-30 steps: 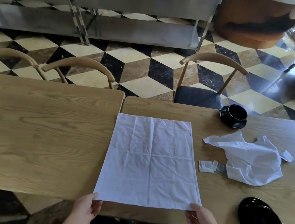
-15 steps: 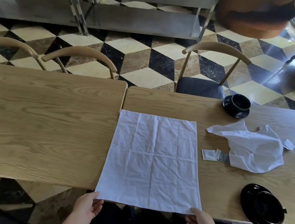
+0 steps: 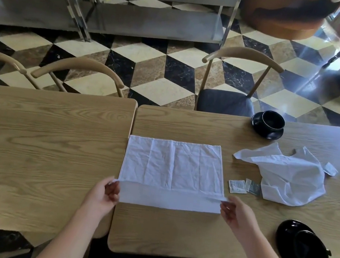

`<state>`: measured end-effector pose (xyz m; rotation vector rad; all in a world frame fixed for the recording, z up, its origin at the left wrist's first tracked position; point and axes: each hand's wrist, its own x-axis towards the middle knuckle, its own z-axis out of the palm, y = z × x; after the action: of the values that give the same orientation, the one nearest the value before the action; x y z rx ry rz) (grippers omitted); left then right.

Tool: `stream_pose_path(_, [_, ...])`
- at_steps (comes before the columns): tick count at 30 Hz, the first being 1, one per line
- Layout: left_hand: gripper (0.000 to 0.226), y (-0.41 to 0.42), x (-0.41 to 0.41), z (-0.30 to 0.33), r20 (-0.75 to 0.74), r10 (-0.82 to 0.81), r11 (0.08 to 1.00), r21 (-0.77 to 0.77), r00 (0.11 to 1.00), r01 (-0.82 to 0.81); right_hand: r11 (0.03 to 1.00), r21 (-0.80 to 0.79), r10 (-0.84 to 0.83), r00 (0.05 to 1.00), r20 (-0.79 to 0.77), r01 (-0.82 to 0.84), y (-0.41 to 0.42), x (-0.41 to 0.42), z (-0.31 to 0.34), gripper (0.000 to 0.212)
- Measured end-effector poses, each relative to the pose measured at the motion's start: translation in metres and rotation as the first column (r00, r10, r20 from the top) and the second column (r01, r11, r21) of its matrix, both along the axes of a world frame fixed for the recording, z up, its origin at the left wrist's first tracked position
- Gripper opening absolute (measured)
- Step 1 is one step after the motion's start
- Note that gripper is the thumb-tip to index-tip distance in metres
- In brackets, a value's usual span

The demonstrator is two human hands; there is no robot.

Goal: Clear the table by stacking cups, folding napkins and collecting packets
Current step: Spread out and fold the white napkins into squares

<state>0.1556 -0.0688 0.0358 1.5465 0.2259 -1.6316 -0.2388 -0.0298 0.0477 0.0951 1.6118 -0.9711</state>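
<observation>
We pinch the near corners of the white napkin (image 3: pixel 172 166), left hand (image 3: pixel 103 196) and right hand (image 3: pixel 237 215) each in a closed grip on the cloth, its near edge raised and doubled over the counter (image 3: pixel 171 234). Just right lie small packets (image 3: pixel 244 186), touching a crumpled napkin (image 3: pixel 288 178). A black cup (image 3: pixel 272 122) sits far right; a black saucer (image 3: pixel 301 248) near right.

No legible text anywhere, the small packets (image 3: pixel 237 186) bear print — too blurred to read
</observation>
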Motion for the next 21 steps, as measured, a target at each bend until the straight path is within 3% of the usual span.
stream_pose_path(9, [0.02, -0.118, -0.016, 0.005, 0.021, 0.05, 0.999, -0.008, 0.999, -0.049, 1.0, -0.003, -0.011, 0.998, 0.063, 0.011, -0.112, -0.014, -0.01, 0.015])
stream_pose_path(21, [0.019, -0.177, -0.032, -0.036, 0.054, 0.126, 0.987, 0.093, 0.991, -0.131, 0.993, 0.071, 0.094, 0.995, 0.028, -0.096, -0.201, -0.028, -0.055, 0.018])
